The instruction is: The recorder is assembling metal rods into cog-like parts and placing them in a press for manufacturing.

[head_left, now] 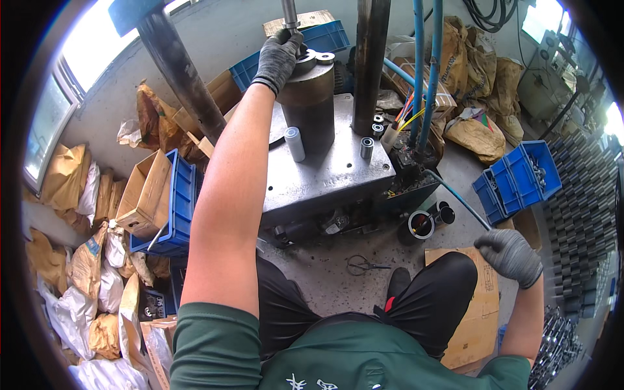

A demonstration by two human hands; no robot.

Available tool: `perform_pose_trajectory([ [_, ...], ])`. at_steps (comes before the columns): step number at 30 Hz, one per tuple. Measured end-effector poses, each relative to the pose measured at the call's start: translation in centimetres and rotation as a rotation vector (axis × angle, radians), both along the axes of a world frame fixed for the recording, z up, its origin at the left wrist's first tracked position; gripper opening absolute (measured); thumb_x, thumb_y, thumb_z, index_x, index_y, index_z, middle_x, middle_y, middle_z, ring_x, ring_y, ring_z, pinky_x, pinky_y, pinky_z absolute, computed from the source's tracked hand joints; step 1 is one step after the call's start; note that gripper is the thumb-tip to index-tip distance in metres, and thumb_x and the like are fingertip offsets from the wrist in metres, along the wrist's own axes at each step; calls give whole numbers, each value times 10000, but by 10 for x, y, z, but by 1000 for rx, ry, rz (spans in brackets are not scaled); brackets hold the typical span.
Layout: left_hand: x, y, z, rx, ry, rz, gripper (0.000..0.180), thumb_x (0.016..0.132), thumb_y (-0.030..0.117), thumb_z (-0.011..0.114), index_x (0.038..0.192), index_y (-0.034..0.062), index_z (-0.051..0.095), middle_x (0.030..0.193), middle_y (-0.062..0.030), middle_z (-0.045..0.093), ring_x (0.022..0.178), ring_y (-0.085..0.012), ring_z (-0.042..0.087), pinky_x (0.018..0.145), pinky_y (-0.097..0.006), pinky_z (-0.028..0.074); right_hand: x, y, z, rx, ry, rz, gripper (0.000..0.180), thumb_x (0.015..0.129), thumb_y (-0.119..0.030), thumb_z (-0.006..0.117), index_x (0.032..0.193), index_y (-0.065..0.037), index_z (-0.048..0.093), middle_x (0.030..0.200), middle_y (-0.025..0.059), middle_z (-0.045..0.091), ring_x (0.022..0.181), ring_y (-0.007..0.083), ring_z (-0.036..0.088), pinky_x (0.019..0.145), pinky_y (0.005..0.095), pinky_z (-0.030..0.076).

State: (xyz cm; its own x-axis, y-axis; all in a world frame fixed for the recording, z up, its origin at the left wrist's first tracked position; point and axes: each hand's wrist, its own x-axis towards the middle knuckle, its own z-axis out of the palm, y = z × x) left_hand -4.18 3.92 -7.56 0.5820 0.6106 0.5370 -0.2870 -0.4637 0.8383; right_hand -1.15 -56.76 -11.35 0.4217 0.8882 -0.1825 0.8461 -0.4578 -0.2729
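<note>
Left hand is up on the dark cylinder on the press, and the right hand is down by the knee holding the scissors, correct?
Not quite. The head view shows the right hand holding a thin blue rod; the scissors lie on the floor. The left hand is on the dark cylinder.

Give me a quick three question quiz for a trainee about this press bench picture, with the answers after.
1. True or false: both hands wear grey gloves.
2. Which hand is up on the dark cylinder block of the press? A. left B. right
3. What tool lies on the floor between the knees?

Key
1. True: the left hand and the right hand are both gloved.
2. A: its fingers rest on top of the cylinder block, by a metal ring.
3. Scissors.
</note>
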Motion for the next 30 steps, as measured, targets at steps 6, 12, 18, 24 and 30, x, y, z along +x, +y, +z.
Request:
perform_pose_trajectory([
  [6,3,5,-1,-23,-8,-11,272,1028,222,670,1206,19,705,918,-68,744,814,-130,693,775,-288,561,-2,8,3,403,2,-211,215,882,-55,693,1087,6,719,971,168,726,865,311,722,812,378,575],
  [12,2,8,3,47,8,65,290,989,197,731,1216,27,670,966,-71,736,873,-153,702,788,-283,572,24,43,29,672,-65,-261,119,928,-70,684,1001,23,694,861,165,677,771,290,678,736,365,547],
  [18,-4,8,0,23,-210,76,425,925,221,798,1233,-10,619,988,-94,723,862,-139,684,769,-294,571,113,124,83,824,-531,-227,249,1021,-241,656,942,-6,674,777,170,658,721,317,670,695,408,525],
  [24,4,-6,12,-8,-125,23,472,960,334,777,1235,-6,601,957,-83,718,824,-144,685,710,-292,575,201,148,97,766,-758,-294,398,1055,-391,603,1156,-25,724,914,222,713,921,378,708,829,413,546],
  [30,-7,8,5,-142,-221,-65,415,1016,359,694,1209,2,610,893,-80,721,762,-152,691,684,-289,574,181,165,109,530,-533,-514,600,1002,-604,571,1138,-44,739,1011,231,728,1003,367,703,926,459,527],
])
